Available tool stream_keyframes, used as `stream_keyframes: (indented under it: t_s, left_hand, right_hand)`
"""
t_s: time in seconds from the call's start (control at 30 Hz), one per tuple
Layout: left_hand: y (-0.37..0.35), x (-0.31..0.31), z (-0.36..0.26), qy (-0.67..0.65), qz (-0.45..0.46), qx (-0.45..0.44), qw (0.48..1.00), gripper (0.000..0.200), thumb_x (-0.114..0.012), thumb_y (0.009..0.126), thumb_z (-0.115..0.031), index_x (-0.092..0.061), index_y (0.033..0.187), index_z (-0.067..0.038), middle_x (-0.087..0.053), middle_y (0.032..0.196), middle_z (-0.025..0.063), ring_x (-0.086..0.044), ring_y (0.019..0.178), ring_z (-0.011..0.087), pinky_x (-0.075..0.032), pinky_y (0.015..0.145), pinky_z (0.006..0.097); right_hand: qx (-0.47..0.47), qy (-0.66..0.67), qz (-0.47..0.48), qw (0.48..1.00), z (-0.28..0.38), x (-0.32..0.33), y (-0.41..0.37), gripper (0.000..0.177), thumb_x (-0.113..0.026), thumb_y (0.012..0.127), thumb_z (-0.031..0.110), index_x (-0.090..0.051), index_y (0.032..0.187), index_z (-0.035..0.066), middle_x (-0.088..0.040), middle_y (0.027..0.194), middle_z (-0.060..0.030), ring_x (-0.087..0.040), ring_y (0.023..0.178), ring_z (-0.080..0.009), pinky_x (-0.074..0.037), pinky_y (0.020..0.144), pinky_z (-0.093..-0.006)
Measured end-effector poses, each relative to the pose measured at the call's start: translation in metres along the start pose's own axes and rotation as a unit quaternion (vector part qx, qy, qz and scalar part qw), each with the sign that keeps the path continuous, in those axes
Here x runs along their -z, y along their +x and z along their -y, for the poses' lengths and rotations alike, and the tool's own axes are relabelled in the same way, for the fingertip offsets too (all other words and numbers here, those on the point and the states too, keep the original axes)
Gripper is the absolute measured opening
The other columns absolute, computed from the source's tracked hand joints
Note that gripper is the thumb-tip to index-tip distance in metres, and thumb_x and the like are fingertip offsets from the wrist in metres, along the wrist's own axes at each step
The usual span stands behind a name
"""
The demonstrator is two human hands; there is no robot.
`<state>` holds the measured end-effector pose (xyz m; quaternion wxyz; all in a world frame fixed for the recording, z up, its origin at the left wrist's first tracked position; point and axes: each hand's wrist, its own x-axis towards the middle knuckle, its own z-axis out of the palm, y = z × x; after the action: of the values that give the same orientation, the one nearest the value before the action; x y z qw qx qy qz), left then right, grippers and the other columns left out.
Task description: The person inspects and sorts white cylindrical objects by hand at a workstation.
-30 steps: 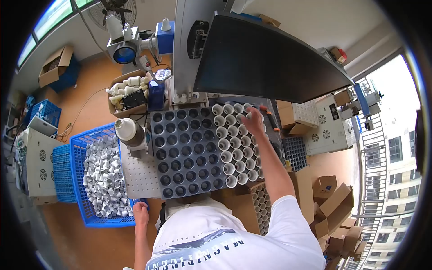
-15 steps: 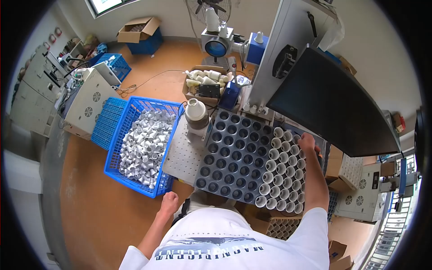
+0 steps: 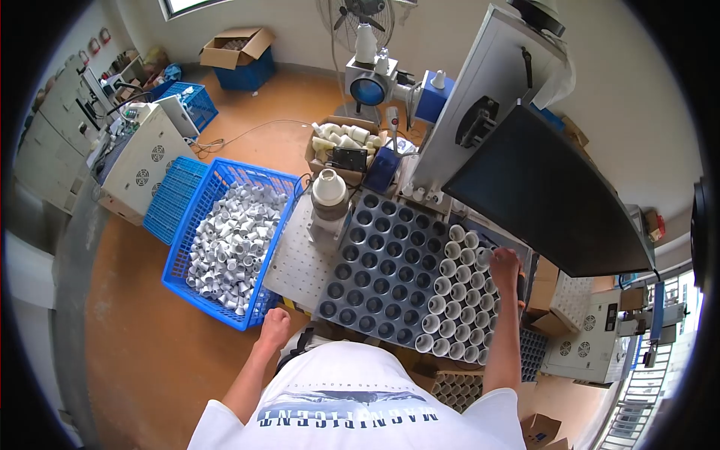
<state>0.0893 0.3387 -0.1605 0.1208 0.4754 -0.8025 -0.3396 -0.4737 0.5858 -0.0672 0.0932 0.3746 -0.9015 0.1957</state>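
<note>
My right hand (image 3: 505, 265) reaches down over the far right part of the dark tray (image 3: 379, 274). Its curled fingers are at the rim of a white cup (image 3: 483, 256) and appear to pinch it; the fingertips are partly hidden. Several rows of white cups (image 3: 448, 328) stand upright, open ends up, on the tray's right side, while the round pockets to their left show dark. My left hand (image 3: 276, 327) is closed in a loose fist beside my body, near the close corner of a blue basket (image 3: 171, 283). Nothing shows in that fist.
Loose white cups (image 3: 236, 240) fill the blue basket. A machine with a white conical top (image 3: 330, 189) stands on a perforated metal plate (image 3: 296, 266). A black monitor (image 3: 551, 195) overhangs the tray's far right. Behind sits a carton of pale pieces (image 3: 319, 161).
My right hand has drawn slightly toward me and its fingers have tipped down at the cups. My left hand stays a fist at my side. The whole view has shifted a little.
</note>
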Motion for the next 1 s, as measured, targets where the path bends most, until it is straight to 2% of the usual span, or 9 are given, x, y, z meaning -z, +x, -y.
stream_keyframes:
  t_s: [0.1, 0.2, 0.3, 0.43, 0.47, 0.6, 0.77, 0.87, 1.0]
  left_hand:
    - [0.013, -0.005, 0.001, -0.023, 0.0, -0.004, 1.0, 0.023, -0.046, 0.069, -0.009, -0.065, 0.069, 0.003, -0.064, 0.07, 0.0213, -0.064, 0.071, 0.0356, -0.05, 0.068, 0.0417]
    - [0.034, 0.002, -0.01, -0.063, 0.097, 0.063, 0.991, 0.021, -0.048, 0.077, -0.012, -0.064, 0.074, 0.001, -0.064, 0.085, 0.0222, -0.058, 0.09, 0.0393, -0.046, 0.083, 0.0472]
    - [0.053, 0.0, -0.02, -0.083, 0.009, -0.011, 0.996, 0.024, -0.045, 0.069, -0.009, -0.066, 0.072, 0.002, -0.064, 0.074, 0.0212, -0.062, 0.078, 0.0339, -0.048, 0.074, 0.0419]
    - [0.089, 0.012, -0.025, -0.116, -0.014, -0.062, 0.991, 0.026, -0.042, 0.067, -0.006, -0.066, 0.071, 0.003, -0.066, 0.072, 0.0167, -0.063, 0.073, 0.0263, -0.049, 0.073, 0.0363]
    - [0.098, 0.015, -0.029, -0.155, -0.013, -0.053, 0.986, 0.026, -0.042, 0.067, -0.005, -0.066, 0.072, 0.003, -0.066, 0.073, 0.0173, -0.063, 0.074, 0.0264, -0.049, 0.073, 0.0364]
    - [0.134, 0.032, -0.05, -0.28, -0.042, -0.04, 0.958, 0.029, -0.04, 0.066, -0.002, -0.067, 0.076, 0.004, -0.066, 0.075, 0.0152, -0.062, 0.075, 0.0215, -0.048, 0.076, 0.0324]
    - [0.173, 0.058, -0.086, -0.341, -0.086, -0.088, 0.932, 0.033, -0.037, 0.066, 0.001, -0.066, 0.081, 0.006, -0.067, 0.081, 0.0127, -0.063, 0.085, 0.0227, -0.048, 0.087, 0.0327]
    - [0.188, 0.073, -0.112, -0.359, -0.109, -0.125, 0.918, 0.035, -0.036, 0.065, 0.004, -0.065, 0.085, 0.006, -0.066, 0.086, 0.0122, -0.061, 0.088, 0.0224, -0.046, 0.089, 0.0336]
    - [0.215, 0.082, -0.146, -0.37, -0.151, -0.15, 0.904, 0.038, -0.035, 0.064, 0.01, -0.064, 0.087, 0.005, -0.065, 0.089, 0.0118, -0.06, 0.092, 0.0233, -0.046, 0.09, 0.0331]
  right_hand:
    - [-0.014, 0.207, 0.056, 0.977, 0.092, -0.001, -0.045, 0.016, -0.065, 0.075, 0.012, -0.065, 0.087, 0.001, -0.063, 0.096, -0.0148, -0.061, 0.092, -0.0322, -0.048, 0.08, -0.0388]
    - [-0.009, 0.309, 0.13, 0.942, 0.173, -0.023, -0.078, 0.014, -0.064, 0.076, 0.013, -0.066, 0.086, 0.003, -0.062, 0.092, -0.0133, -0.059, 0.088, -0.0319, -0.046, 0.082, -0.0377]
    - [0.041, 0.272, 0.103, 0.956, 0.2, -0.053, -0.097, 0.018, -0.068, 0.076, 0.014, -0.065, 0.09, 0.003, -0.063, 0.093, -0.0121, -0.061, 0.089, -0.0296, -0.048, 0.082, -0.036]
    - [-0.082, 0.258, 0.057, 0.961, 0.196, -0.036, -0.11, 0.028, -0.074, 0.077, 0.02, -0.062, 0.093, 0.001, -0.062, 0.089, -0.0094, -0.062, 0.084, -0.0232, -0.048, 0.08, -0.0331]
    - [-0.183, 0.267, 0.118, 0.939, 0.191, -0.022, -0.111, 0.031, -0.075, 0.077, 0.018, -0.06, 0.098, 0.001, -0.064, 0.091, -0.0131, -0.064, 0.085, -0.0252, -0.049, 0.078, -0.0349]
    - [-0.348, 0.508, 0.106, 0.781, 0.151, -0.014, -0.136, 0.028, -0.073, 0.08, 0.009, -0.047, 0.088, 0.002, -0.061, 0.083, -0.0129, -0.067, 0.072, -0.0221, -0.056, 0.064, -0.03]
    - [-0.376, 0.636, 0.095, 0.667, 0.171, -0.004, -0.148, 0.026, -0.063, 0.082, -0.003, -0.04, 0.074, 0.006, -0.06, 0.082, -0.0157, -0.068, 0.081, -0.0314, -0.061, 0.072, -0.0412]
    - [-0.339, 0.657, 0.098, 0.666, 0.189, -0.009, -0.145, 0.028, -0.063, 0.082, -0.003, -0.04, 0.07, 0.007, -0.061, 0.082, -0.0155, -0.069, 0.081, -0.0313, -0.061, 0.073, -0.0416]
    - [-0.265, 0.621, 0.076, 0.733, 0.203, -0.02, -0.134, 0.033, -0.066, 0.083, -0.001, -0.04, 0.066, 0.01, -0.06, 0.083, -0.0084, -0.066, 0.09, -0.0213, -0.048, 0.074, -0.0264]
